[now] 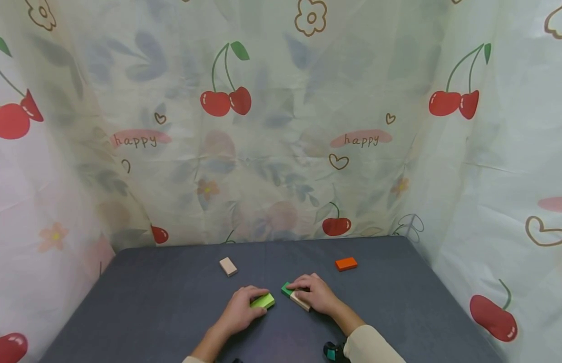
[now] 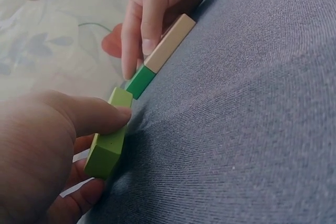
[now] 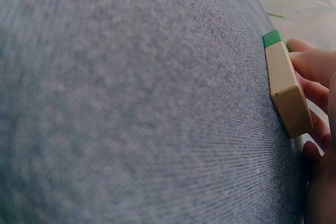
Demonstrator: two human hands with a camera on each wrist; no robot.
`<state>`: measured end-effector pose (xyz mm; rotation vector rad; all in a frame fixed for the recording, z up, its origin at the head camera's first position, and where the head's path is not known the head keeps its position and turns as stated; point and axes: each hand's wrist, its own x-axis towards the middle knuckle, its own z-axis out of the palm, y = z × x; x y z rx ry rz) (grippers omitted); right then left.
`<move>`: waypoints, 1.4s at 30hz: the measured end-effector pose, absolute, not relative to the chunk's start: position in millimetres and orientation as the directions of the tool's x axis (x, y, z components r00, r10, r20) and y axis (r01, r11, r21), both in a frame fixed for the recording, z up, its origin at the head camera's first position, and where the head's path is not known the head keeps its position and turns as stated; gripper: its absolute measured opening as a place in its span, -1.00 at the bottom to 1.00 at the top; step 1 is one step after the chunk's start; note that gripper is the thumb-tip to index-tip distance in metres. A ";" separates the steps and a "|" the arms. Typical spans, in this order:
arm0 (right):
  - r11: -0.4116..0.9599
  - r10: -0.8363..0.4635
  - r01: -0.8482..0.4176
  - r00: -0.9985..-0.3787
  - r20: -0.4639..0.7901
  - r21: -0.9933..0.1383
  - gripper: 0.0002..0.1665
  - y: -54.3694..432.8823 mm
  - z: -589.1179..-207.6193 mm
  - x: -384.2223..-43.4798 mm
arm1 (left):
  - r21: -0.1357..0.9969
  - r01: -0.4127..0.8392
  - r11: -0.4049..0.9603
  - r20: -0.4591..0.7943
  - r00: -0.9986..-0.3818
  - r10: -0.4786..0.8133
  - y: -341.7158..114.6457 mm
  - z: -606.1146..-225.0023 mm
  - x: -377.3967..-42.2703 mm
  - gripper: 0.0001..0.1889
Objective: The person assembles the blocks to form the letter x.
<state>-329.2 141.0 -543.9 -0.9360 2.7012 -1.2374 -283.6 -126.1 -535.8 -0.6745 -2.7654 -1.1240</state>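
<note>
My left hand [image 1: 242, 308] holds a light green block [image 1: 263, 301] between thumb and fingers; in the left wrist view this block is tilted, with its far end close to a darker green block [image 2: 140, 81]. That green block lies end to end with a plain wooden block [image 2: 170, 44], making one straight row on the table. Over the row is my right hand [image 1: 318, 294], its thumb at the wooden block and a fingertip reaching the green one. In the right wrist view, the fingers [image 3: 315, 65] lie along the far side of the wooden block.
On the dark grey cloth-covered table [image 1: 172, 302], a pale wooden block [image 1: 228, 266] lies at the back left and an orange block [image 1: 346, 264] at the back right. A black object [image 1: 333, 351] shows by the right sleeve. Patterned curtains [image 1: 271, 151] enclose the back and sides.
</note>
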 end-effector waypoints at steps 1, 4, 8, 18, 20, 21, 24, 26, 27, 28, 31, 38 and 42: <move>0.504 -0.531 -0.511 -0.819 0.217 -0.696 -0.71 141.1 -543.8 -329.3 | 0.645 0.425 0.635 0.233 -0.901 0.366 -125.7 -536.1 -283.7 -0.56; 0.504 -0.531 -0.516 -0.818 0.223 -0.692 -0.72 141.2 -543.7 -329.4 | 0.643 0.420 0.640 0.231 -0.904 0.361 -124.1 -537.3 -284.2 -0.56; 0.497 -0.536 -0.526 -0.812 0.232 -0.691 -0.72 141.3 -543.5 -329.3 | 0.638 0.429 0.640 0.253 -0.901 0.351 -121.3 -538.9 -284.5 -0.56; 0.486 -0.534 -0.546 -0.804 0.262 -0.683 -0.72 142.0 -546.5 -329.7 | 0.631 0.447 0.634 0.293 -0.894 0.338 -114.6 -539.5 -284.0 -0.55; 0.482 -0.535 -0.551 -0.801 0.270 -0.681 -0.72 142.2 -546.7 -329.7 | 0.632 0.443 0.636 0.286 -0.896 0.340 -113.5 -539.3 -284.5 -0.55; 0.480 -0.535 -0.553 -0.800 0.272 -0.681 -0.72 142.3 -546.5 -329.6 | 0.635 0.434 0.639 0.278 -0.900 0.335 -112.8 -539.0 -284.8 -0.55; 0.480 -0.534 -0.550 -0.801 0.269 -0.683 -0.73 142.4 -546.3 -329.5 | 0.627 0.433 0.648 0.276 -0.901 0.335 -111.0 -538.3 -285.8 -0.55; 0.482 -0.535 -0.550 -0.801 0.268 -0.682 -0.73 142.4 -546.4 -329.8 | 0.625 0.432 0.651 0.277 -0.902 0.332 -109.9 -537.1 -286.0 -0.55; 0.483 -0.536 -0.549 -0.801 0.266 -0.681 -0.73 142.3 -546.6 -329.8 | 0.627 0.429 0.651 0.273 -0.903 0.332 -109.4 -536.6 -286.2 -0.55; 0.487 -0.535 -0.546 -0.803 0.262 -0.682 -0.73 142.2 -546.5 -329.8 | 0.628 0.426 0.651 0.270 -0.904 0.331 -108.9 -535.9 -286.5 -0.55; 0.492 -0.532 -0.540 -0.807 0.255 -0.683 -0.72 142.0 -546.4 -330.0 | 0.636 0.417 0.649 0.255 -0.908 0.333 -107.5 -533.0 -287.6 -0.56; 0.489 -0.533 -0.529 -0.810 0.243 -0.693 -0.72 142.0 -545.7 -329.5 | 0.635 0.420 0.649 0.246 -0.906 0.345 -103.9 -529.3 -289.8 -0.57; 0.480 -0.536 -0.532 -0.807 0.247 -0.698 -0.72 142.0 -545.8 -329.6 | 0.635 0.415 0.652 0.238 -0.908 0.346 -101.6 -531.0 -291.5 -0.57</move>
